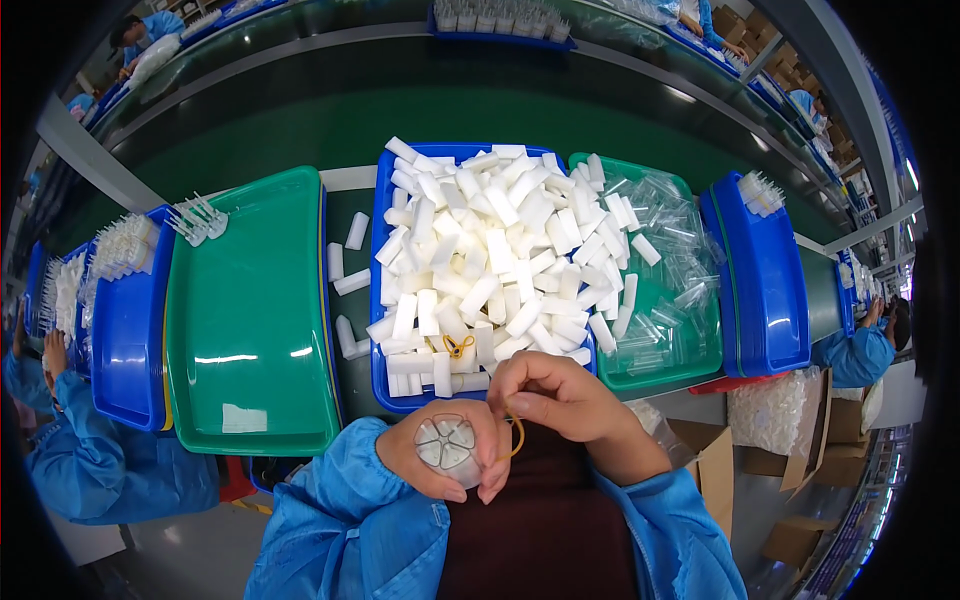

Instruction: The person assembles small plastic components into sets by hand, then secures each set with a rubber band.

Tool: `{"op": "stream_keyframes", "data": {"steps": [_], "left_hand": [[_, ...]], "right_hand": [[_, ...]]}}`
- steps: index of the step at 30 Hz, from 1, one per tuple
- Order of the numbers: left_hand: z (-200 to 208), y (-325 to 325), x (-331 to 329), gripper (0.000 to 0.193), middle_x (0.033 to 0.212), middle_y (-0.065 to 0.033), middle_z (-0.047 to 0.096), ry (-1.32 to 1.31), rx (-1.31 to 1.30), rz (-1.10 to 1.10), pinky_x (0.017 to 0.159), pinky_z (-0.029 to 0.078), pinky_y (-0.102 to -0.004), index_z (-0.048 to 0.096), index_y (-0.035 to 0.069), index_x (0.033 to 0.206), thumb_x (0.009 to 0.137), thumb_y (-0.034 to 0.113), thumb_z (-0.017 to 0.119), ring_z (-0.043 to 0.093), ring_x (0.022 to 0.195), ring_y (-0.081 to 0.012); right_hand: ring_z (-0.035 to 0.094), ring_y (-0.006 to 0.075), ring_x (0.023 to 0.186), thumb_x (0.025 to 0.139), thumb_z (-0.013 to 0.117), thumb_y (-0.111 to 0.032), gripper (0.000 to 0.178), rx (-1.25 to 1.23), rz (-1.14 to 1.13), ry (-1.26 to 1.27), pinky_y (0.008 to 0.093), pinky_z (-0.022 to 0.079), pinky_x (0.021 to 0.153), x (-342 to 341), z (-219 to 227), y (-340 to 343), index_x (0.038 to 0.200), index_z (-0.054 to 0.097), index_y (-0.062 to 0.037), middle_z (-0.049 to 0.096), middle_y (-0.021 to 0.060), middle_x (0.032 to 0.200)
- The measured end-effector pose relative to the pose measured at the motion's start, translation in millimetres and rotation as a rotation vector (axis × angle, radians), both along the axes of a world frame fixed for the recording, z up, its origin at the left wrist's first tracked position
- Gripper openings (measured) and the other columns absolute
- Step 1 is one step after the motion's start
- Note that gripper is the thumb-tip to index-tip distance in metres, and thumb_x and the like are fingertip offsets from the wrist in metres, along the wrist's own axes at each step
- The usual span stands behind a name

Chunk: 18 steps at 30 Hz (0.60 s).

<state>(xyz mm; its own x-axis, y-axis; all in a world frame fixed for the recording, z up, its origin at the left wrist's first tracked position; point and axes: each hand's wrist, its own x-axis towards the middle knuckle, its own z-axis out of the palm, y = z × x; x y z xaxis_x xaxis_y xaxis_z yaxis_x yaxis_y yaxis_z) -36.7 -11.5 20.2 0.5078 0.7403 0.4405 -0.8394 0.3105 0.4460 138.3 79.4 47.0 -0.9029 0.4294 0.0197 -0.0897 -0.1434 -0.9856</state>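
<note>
My left hand (404,458) is wrapped round a round bundle of clear tubes (447,443), its wedge-shaped ends facing up with white pieces inside. Close against it, my right hand (565,395) pinches a yellow rubber band (519,437), which loops down beside the bundle. Whether the band passes round the bundle is hidden by my fingers. Just beyond both hands, a blue tray (402,404) is heaped with white foam blocks (500,250). A few more yellow rubber bands (458,346) lie on the near part of the heap.
Clear plastic tubes (665,240) lie in a green tray (655,378) on the right. At left is another green tray (250,290) with white stemmed parts (198,219) at its corner. Stacked blue trays (770,290) stand far right. Cardboard boxes (712,470) sit below; co-workers (110,450) flank me.
</note>
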Motion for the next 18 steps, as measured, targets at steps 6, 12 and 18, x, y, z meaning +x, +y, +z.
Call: {"op": "stream_keyframes", "data": {"steps": [6,12,18], "left_hand": [[-6.9,-0.2,0.4,0.036,0.088,-0.0141,0.053,-0.074,-0.028,-0.007,0.068,0.049,-0.0353,0.050,0.001,0.101,0.071,-0.003,0.069,0.058,0.079,-0.0245],[-6.2,2.1,0.2,0.041,0.089,-0.0134,0.053,-0.113,-0.062,0.004,0.068,0.048,-0.0338,0.047,0.002,0.107,0.072,-0.002,0.069,0.058,0.079,-0.0243],[6.2,0.3,13.1,0.100,0.094,-0.0134,0.054,0.814,0.191,0.549,0.072,0.046,-0.0299,0.004,0.007,0.142,0.071,0.000,0.073,0.057,0.079,-0.0198]], "right_hand": [[0.049,0.0193,0.067,0.097,0.046,-0.025,0.022,-0.609,0.105,0.442,0.0305,0.041,0.065,4.9,0.3,-0.5,0.103,0.044,-0.0039,0.050,0.0059,0.068],[0.046,0.0124,0.060,0.087,0.063,-0.031,0.047,-0.614,0.202,0.736,0.0297,0.043,0.067,18.1,2.1,6.1,0.118,0.040,-0.0038,0.049,0.0111,0.090],[0.044,0.0041,0.048,0.077,0.069,-0.014,0.071,-0.334,0.097,0.489,0.0156,0.037,0.046,30.0,28.1,36.7,0.136,0.032,-0.0059,0.032,0.0310,0.136]]}}
